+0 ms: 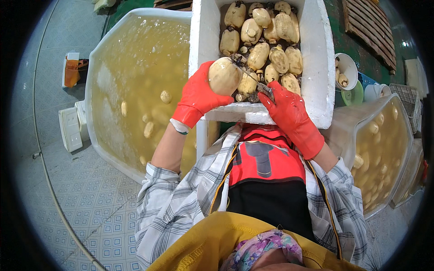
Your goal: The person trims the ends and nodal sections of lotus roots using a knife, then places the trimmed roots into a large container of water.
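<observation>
My left hand (198,96), in a red rubber glove, grips a thick, pale lotus root segment (223,78) over the near left corner of a white foam box (317,67). Dark, ragged matter clings to the root's far end. In my right hand (292,111), also red-gloved, is a small knife (263,89). Its thin blade points up and left, its tip at or very near that dark end; whether it cuts in cannot be told. Several cream lotus root segments (258,56) with dark joints lie in the box among trimmed scraps.
Left stands a large tub (89,88) of cloudy yellow water with roots floating in it. Another root-filled tub (354,132) is at right, below a white bucket (352,67) and green basin (356,94). A wooden pallet (369,32) lies beyond; a hose (45,176) crosses the tiled floor.
</observation>
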{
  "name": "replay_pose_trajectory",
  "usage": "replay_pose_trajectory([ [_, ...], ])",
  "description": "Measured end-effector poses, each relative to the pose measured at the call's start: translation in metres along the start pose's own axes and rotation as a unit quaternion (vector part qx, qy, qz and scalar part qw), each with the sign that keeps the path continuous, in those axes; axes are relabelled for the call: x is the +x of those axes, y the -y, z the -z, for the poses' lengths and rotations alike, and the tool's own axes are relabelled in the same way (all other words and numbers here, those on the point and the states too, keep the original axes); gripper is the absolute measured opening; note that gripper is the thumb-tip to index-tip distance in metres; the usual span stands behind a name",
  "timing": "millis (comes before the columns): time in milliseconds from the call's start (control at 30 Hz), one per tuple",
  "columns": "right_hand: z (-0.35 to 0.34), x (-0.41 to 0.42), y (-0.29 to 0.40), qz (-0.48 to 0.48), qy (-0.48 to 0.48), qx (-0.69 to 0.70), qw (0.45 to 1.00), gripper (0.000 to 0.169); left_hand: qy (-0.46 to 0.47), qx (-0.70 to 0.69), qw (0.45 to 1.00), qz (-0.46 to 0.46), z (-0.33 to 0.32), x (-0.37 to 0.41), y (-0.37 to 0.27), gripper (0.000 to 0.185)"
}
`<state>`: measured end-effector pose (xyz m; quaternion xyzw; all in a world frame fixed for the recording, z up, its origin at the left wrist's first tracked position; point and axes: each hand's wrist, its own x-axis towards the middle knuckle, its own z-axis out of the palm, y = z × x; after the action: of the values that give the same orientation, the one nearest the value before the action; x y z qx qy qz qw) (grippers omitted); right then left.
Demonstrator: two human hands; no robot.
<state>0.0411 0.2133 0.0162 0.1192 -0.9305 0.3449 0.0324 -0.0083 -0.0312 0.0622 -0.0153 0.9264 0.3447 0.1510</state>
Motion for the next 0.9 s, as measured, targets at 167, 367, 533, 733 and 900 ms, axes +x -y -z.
replay_pose_trajectory([
  [167, -0.005, -0.001, -0.004, 0.001, -0.004, -0.039, 0.999, 0.026, 0.020, 0.021, 1.000, 0.007, 0.001, 0.005, -0.008, 0.098],
  [367, -0.035, -0.015, -0.032, -0.044, 0.021, 0.002, 0.999, 0.027, 0.038, -0.009, 0.999, 0.013, -0.013, 0.009, -0.012, 0.097],
  [533, -0.091, -0.002, -0.082, -0.012, 0.092, 0.083, 0.992, 0.022, 0.044, 0.015, 0.978, -0.203, -0.057, 0.001, -0.032, 0.094],
  [733, -0.049, 0.019, -0.088, -0.290, 0.286, 0.096, 0.908, 0.039, -0.104, -0.058, 0.960, -0.253, -0.055, 0.031, -0.017, 0.092],
  [900, 0.001, 0.014, -0.058, -0.402, 0.196, 0.311, 0.839, 0.056, -0.156, -0.101, 0.941, -0.281, -0.028, 0.026, 0.014, 0.095],
])
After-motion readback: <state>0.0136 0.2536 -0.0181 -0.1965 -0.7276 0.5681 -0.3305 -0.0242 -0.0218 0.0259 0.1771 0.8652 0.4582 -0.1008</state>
